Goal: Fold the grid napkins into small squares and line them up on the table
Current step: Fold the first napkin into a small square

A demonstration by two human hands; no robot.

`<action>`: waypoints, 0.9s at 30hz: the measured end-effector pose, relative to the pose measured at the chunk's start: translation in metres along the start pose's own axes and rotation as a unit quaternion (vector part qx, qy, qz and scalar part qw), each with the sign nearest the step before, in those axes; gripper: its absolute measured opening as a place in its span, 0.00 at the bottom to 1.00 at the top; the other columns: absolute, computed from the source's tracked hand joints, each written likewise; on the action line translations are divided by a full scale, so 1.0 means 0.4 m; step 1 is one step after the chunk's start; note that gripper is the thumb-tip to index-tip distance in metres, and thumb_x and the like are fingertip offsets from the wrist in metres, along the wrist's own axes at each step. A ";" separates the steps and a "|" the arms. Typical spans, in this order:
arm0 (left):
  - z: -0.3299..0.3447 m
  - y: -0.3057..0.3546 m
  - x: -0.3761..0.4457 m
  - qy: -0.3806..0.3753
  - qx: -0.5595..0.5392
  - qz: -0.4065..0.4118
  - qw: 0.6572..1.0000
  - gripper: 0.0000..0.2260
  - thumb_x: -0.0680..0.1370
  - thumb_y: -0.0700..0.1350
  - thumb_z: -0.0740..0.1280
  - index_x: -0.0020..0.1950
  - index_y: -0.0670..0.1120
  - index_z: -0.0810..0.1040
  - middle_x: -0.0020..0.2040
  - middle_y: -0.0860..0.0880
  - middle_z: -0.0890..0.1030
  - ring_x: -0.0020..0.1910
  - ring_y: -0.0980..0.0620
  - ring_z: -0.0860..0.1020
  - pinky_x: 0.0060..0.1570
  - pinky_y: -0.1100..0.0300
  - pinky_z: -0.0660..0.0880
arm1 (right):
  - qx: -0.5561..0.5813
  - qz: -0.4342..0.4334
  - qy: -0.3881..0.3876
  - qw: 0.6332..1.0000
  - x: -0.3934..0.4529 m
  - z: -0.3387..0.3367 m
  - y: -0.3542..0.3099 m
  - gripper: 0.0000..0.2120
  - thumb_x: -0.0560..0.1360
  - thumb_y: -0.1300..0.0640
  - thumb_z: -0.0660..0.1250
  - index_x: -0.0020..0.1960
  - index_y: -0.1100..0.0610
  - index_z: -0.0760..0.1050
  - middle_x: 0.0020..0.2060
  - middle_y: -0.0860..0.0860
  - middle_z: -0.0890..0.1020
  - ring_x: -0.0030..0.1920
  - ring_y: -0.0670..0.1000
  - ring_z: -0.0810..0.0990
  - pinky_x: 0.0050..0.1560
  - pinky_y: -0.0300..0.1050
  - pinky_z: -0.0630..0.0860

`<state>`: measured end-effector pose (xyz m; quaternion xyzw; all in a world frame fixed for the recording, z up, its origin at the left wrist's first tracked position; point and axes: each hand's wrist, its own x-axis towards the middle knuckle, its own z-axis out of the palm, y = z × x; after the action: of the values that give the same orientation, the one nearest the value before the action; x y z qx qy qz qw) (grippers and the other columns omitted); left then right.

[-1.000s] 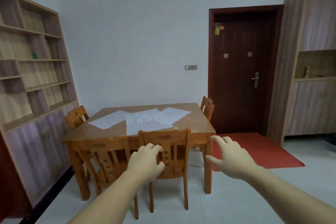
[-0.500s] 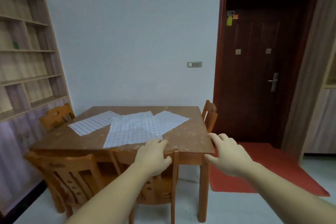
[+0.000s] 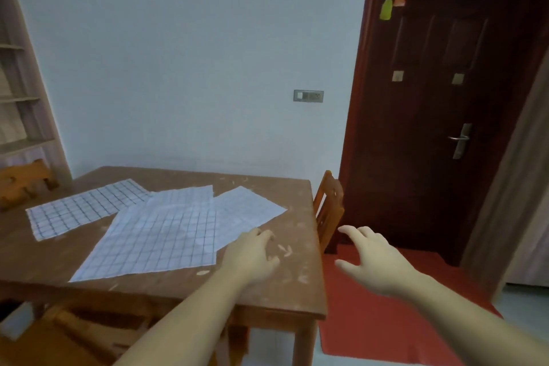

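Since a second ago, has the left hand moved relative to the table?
Yes. The left hand was short of the table, in front of a chair back; now it is above the tabletop, beside the nearest grid napkin.

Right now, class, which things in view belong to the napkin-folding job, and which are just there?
Job: three unfolded grid napkins, left, middle, right; table; left hand; right hand.

Just there: chair, door, red mat, shelves.

Shelf unit [image 3: 17,92] cut off at left edge; near chair [image 3: 74,333] mostly under table [image 3: 282,294], blurred
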<state>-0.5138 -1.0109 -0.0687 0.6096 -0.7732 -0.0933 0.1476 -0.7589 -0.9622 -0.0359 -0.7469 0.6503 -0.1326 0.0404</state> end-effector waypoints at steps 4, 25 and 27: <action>0.054 0.044 0.183 0.005 0.003 -0.032 0.999 0.23 0.75 0.57 0.62 0.69 0.54 0.69 0.66 0.53 0.71 0.62 0.50 0.71 0.53 0.52 0.74 | 0.020 -0.009 0.004 1.000 0.196 0.007 0.148 0.29 0.74 0.39 0.62 0.72 0.44 0.59 0.63 0.48 0.70 0.61 0.53 0.71 0.57 0.49 0.74; 0.362 0.068 0.880 0.047 -0.070 -0.296 0.952 0.20 0.75 0.55 0.61 0.67 0.56 0.70 0.64 0.55 0.71 0.61 0.52 0.72 0.58 0.53 0.73 | 0.067 -0.233 -0.135 0.961 1.124 0.185 0.517 0.32 0.76 0.40 0.62 0.75 0.44 0.55 0.72 0.49 0.64 0.70 0.51 0.66 0.66 0.48 0.69; 0.416 0.013 0.951 0.052 -0.086 -0.320 0.942 0.20 0.75 0.55 0.61 0.67 0.56 0.69 0.65 0.55 0.71 0.61 0.52 0.71 0.58 0.53 0.73 | 0.056 -0.252 -0.151 0.954 1.213 0.235 0.508 0.32 0.76 0.39 0.61 0.76 0.45 0.55 0.74 0.48 0.62 0.72 0.51 0.63 0.69 0.49 0.67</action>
<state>-0.6565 -1.3846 -0.1798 0.8138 -0.5179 -0.1701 0.2015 -0.8728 -1.4799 -0.1029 -0.8945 0.4187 -0.0600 0.1450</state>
